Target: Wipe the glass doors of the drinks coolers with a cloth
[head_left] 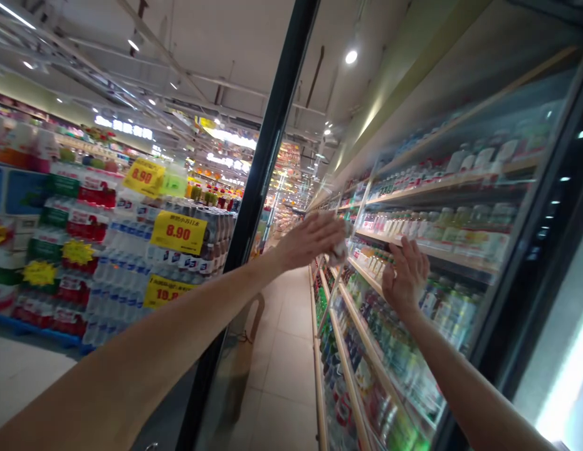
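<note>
I stand at a chilled drinks cabinet with glass doors [465, 188]. My left hand [313, 239] reaches far forward with its fingers closed over something small and white [339, 252], perhaps a cloth, at the edge of a glass door. My right hand [405, 275] lies flat against the glass, fingers stretched upward and slightly apart, holding nothing. Behind the glass, rows of bottled drinks [427, 225] fill several shelves. The picture is smeared by motion.
A black door frame [266, 163] runs slantwise from the ceiling to the floor on my left. Stacked packs of bottled water with yellow price signs [177, 232] stand across the tiled aisle [284, 351]. The cabinet row runs on into the distance.
</note>
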### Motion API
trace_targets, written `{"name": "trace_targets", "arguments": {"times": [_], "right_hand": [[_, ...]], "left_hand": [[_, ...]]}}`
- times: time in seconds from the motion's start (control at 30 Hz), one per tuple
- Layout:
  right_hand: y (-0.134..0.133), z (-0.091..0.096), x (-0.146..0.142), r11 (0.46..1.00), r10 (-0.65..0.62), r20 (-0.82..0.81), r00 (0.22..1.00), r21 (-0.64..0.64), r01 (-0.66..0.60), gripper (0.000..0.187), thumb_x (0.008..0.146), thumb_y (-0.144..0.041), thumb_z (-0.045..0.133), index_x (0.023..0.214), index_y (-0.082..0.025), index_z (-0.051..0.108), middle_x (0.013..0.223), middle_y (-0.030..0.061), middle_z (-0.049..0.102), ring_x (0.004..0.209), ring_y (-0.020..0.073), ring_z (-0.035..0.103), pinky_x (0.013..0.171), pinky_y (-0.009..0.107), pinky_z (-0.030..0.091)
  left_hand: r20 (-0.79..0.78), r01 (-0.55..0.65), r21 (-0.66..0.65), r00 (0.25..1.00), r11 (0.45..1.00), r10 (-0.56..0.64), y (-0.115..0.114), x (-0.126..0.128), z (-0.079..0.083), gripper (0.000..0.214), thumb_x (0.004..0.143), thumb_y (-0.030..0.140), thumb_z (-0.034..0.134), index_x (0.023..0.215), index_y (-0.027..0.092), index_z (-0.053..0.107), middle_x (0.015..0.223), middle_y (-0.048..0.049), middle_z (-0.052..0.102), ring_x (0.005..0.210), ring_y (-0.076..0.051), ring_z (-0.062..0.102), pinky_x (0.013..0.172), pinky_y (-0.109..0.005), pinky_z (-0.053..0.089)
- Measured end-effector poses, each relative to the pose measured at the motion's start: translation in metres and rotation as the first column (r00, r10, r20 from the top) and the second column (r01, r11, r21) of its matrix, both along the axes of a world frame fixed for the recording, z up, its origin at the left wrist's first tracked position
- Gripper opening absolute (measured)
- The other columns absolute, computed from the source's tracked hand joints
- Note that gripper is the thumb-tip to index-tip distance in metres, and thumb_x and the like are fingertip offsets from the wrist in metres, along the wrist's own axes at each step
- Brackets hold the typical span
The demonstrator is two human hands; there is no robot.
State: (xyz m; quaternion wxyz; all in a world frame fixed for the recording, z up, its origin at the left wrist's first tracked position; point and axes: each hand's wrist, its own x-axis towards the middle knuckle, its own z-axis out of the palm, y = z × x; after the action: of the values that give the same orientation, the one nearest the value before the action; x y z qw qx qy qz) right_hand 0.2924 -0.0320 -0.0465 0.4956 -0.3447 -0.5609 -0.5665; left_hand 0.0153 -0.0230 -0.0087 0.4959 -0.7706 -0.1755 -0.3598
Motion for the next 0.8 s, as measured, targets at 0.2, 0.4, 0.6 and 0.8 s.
{"name": "trace_targets", "arguments": {"times": [0.2,0.4,0.6,0.8], "right_hand": [[0.002,0.0,0.002,0.999,0.007,-0.018,1.0,-0.041,-0.008,0.044,0.085,-0.027,0.041,0.127,-0.019,0.049,0.137,0.0127,0.047,0.133,0.0246,0.036,0.106,0.045,0.027],[-0.006,-0.004,-0.005,0.994,0.089,0.007,0.996,-0.068,-0.089,0.043,0.087,-0.027,0.039,0.128,-0.023,0.048,0.139,0.0124,0.044,0.132,0.0271,0.036,0.106,0.051,0.029],[-0.021,-0.025,-0.074,0.86,0.494,0.214,0.843,-0.263,-0.437,0.062,0.084,-0.018,0.046,0.142,-0.026,0.024,0.144,0.0122,0.036,0.131,0.0234,0.039,0.1,0.044,0.043],[-0.015,-0.026,-0.121,0.959,0.259,0.13,0.957,-0.155,-0.239,0.049,0.084,-0.023,0.052,0.132,-0.032,0.042,0.139,0.0068,0.044,0.133,0.024,0.034,0.107,0.05,0.03]], "left_hand": [[-0.009,0.05,0.04,0.999,0.998,-0.05,0.0,-0.005,-0.021,0.044,0.092,0.02,0.038,0.135,0.016,0.037,0.145,-0.0076,0.037,0.141,-0.021,0.014,0.115,-0.042,0.022],[-0.205,0.109,-0.005,0.973,0.994,-0.108,0.0,0.01,-0.057,0.043,0.093,0.02,0.034,0.136,0.013,0.037,0.145,-0.0061,0.037,0.138,-0.015,0.023,0.115,-0.032,0.023],[0.133,0.024,0.039,0.991,0.999,-0.029,-0.003,0.023,-0.041,0.044,0.093,0.031,0.038,0.132,0.011,0.041,0.147,-0.0121,0.033,0.14,-0.024,0.017,0.114,-0.045,0.022],[0.221,0.037,0.027,0.974,0.999,-0.042,-0.015,-0.002,-0.047,0.068,0.088,0.051,0.041,0.136,0.004,0.032,0.143,-0.0202,0.037,0.14,-0.028,0.016,0.112,-0.046,0.022]]}}
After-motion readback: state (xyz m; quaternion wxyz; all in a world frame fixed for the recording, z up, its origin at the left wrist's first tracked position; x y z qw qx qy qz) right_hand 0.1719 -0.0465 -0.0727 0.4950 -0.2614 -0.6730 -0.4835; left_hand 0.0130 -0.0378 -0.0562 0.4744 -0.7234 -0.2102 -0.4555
